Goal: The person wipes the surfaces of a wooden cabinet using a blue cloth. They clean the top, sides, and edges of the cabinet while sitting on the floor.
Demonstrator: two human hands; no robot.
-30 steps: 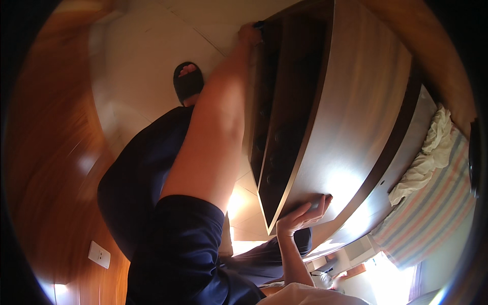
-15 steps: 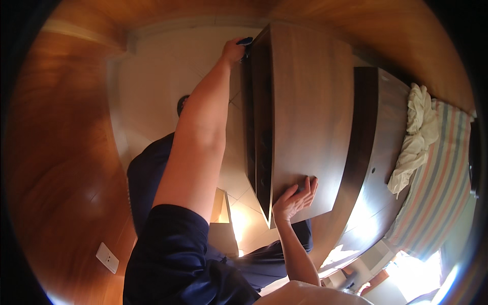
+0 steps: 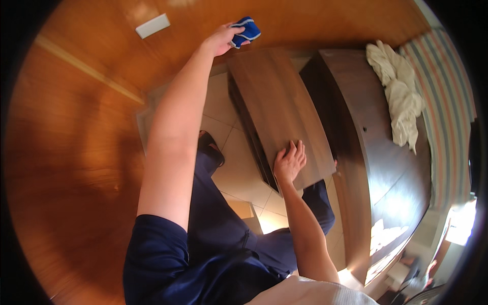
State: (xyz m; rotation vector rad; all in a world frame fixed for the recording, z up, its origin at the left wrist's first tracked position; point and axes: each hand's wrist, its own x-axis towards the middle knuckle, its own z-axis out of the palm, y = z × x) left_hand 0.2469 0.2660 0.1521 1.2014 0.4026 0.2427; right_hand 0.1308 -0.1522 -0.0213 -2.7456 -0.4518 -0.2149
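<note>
My left hand (image 3: 221,39) is closed around a folded blue cloth (image 3: 245,32) with white edging, held just beyond the far left end of a low brown wooden cabinet (image 3: 277,96). The cloth sticks out past my thumb and fingertips, in front of the orange-brown wood wall. On the near part of the cabinet's top, my right hand (image 3: 290,163) lies palm down with its fingers outstretched. An opening runs along the cabinet's left side, and what is inside is too dark to make out.
To the right stands a larger dark wooden unit (image 3: 351,101) with a crumpled cream cloth (image 3: 399,91) on it, beside a striped cloth (image 3: 447,96). A cardboard box (image 3: 243,211) sits on the tiled floor (image 3: 229,147). A white plate (image 3: 152,26) is on the wall.
My left hand has moved up and away from the cabinet's open side with the blue cloth. My right hand stays on the cabinet top. The view has shifted, bringing the wall plate in.
</note>
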